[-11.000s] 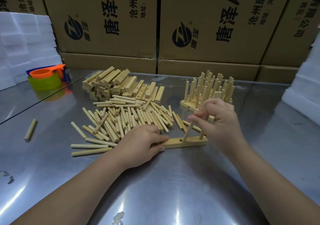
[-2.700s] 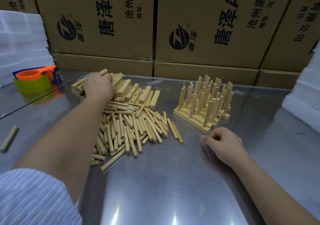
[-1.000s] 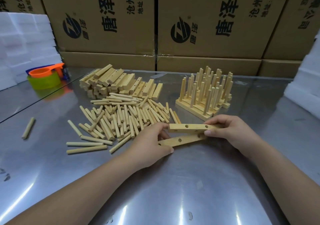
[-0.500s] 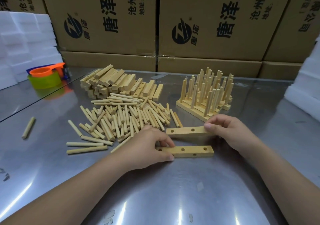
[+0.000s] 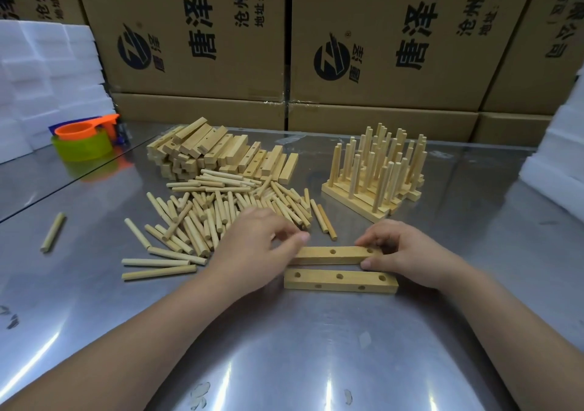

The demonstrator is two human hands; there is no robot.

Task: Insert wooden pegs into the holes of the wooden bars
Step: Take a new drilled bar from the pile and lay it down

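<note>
1. Pale, smooth wood: two square-edged bars lie parallel and side by side near the middle of the bench, toward its front edge. The near bar lies flat with no hand on it. It shows three round holes on top and two on its front face.
2. The far bar lies just behind it and shows two holes on top. Hands cover both its ends.
3. The left hand curls onto the far bar's left end, thumb and fingertips pinching it. The right hand clasps the right end, thumb on the near face and fingers over the far side.
4. Behind the left hand, loose pegs, short round dowels, lie scattered in a heap too dense to count. Two more lie parallel at the heap's front left.
5. Toward the rear edge sits a stack of bars without pegs, too many to count.
6. To its right, pegged bars stand clustered with their pegs upright, near the right hand.
7. One stray peg lies alone toward the left edge.
8. The bench is shiny steel. Bare metal stretches from the near bar to the front edge and out to the right.
9. At the rear left, an orange scoop rests on a green tub. White foam blocks flank the sides, and brown cardboard boxes line the rear edge.
</note>
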